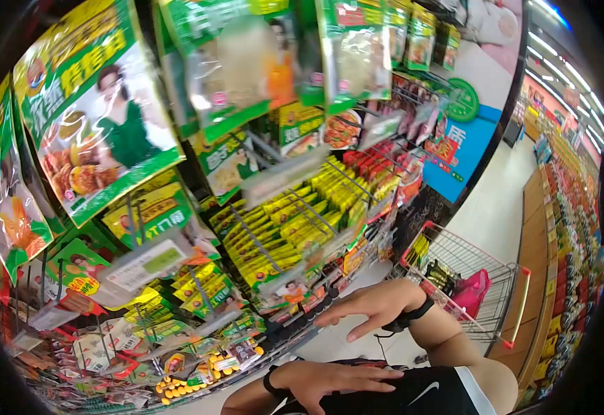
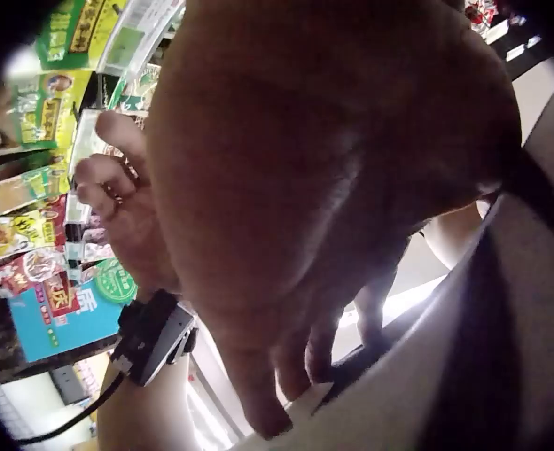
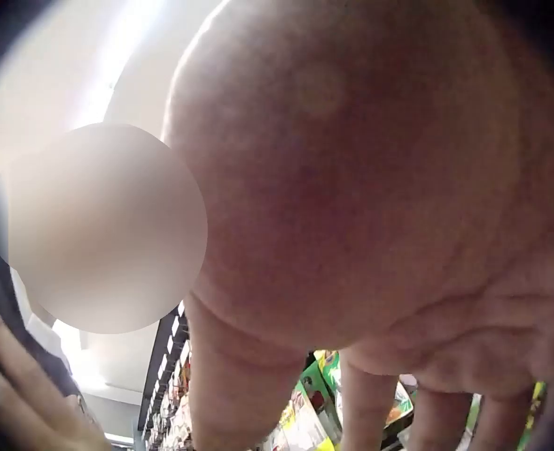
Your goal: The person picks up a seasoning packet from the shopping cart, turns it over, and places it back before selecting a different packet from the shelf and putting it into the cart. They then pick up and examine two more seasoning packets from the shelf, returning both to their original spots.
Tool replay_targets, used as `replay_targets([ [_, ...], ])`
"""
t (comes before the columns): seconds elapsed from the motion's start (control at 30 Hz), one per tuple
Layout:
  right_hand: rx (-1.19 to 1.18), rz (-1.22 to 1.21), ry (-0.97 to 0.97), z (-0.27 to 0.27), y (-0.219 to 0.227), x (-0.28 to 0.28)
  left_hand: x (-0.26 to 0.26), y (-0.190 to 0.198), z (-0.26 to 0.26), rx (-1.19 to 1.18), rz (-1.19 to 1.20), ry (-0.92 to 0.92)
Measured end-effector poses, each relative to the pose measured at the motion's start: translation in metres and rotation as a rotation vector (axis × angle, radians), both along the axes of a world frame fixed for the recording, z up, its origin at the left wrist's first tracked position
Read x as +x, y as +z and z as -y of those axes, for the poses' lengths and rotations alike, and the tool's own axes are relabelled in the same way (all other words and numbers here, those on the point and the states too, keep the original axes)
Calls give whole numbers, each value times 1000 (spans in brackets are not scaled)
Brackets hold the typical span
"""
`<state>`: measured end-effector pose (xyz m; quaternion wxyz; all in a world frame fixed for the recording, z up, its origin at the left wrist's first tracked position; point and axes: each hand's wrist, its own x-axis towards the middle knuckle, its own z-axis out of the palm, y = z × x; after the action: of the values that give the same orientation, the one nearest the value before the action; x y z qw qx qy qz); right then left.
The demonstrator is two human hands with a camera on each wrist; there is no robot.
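Note:
My left hand lies across the front of black clothing, fingers stretched out and holding nothing. Its palm fills much of the left wrist view. Above and to the right of it, my right hand hangs in the air with fingers extended and nothing in its grasp. A black strap circles that wrist. Beyond the right fingertips stands the rack of hanging snack packets, with rows of yellow-green packets nearest. In the right wrist view the right palm covers most of the picture.
Large green-and-white bags hang close at upper left, above price tags. A shopping cart holding a pink bag stands to the right on the pale floor. Wooden-fronted shelves line the aisle's far side.

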<state>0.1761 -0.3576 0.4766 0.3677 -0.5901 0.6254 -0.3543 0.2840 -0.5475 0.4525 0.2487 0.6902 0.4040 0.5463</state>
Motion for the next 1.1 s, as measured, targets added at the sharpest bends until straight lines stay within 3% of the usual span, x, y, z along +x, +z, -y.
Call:
replay_targets([
  [0.13, -51, -24, -46, -40, -29, 23, 2, -9, -51, -72, 31, -79],
  [0.23, -112, 31, -88, -83, -29, 50, 11, -25, -90, -87, 300, -64],
  [0.27, -158, 39, -96, -99, -31, 61, 10, -43, -103, -245, 325, -175],
  [0.33, -305, 68, -112, -136, -26, 88, 16, -85, -132, -338, 452, -163],
  [0.37, -358, 264, 49, -149, -18, 99, 14, -93, -144, -413, 439, -118],
  [0.43, -447, 317, 135, -182, -7, 129, 7, -63, -177, -565, 415, -33],
  [0.5, -483, 145, 289, -204, 1, 151, 11, -69, -223, -662, 240, 19],
  [0.53, -468, 76, 323, -217, -4, 160, 13, -82, -243, -561, 181, 61],
  [0.63, -699, -51, 0, -265, 18, 180, 10, -96, -300, -490, 26, 101],
  [0.67, -572, 117, 68, -278, 7, 189, 11, -94, -317, -442, 61, 106],
  [0.77, -406, 10, 69, -310, -5, 210, 2, -101, -360, -552, 76, 19],
  [0.93, -400, -75, -99, -359, -11, 231, -13, -135, -417, -593, 143, 103],
  [1.1, -428, 23, -267, -396, -23, 243, -34, -146, -468, -688, 137, 6],
])
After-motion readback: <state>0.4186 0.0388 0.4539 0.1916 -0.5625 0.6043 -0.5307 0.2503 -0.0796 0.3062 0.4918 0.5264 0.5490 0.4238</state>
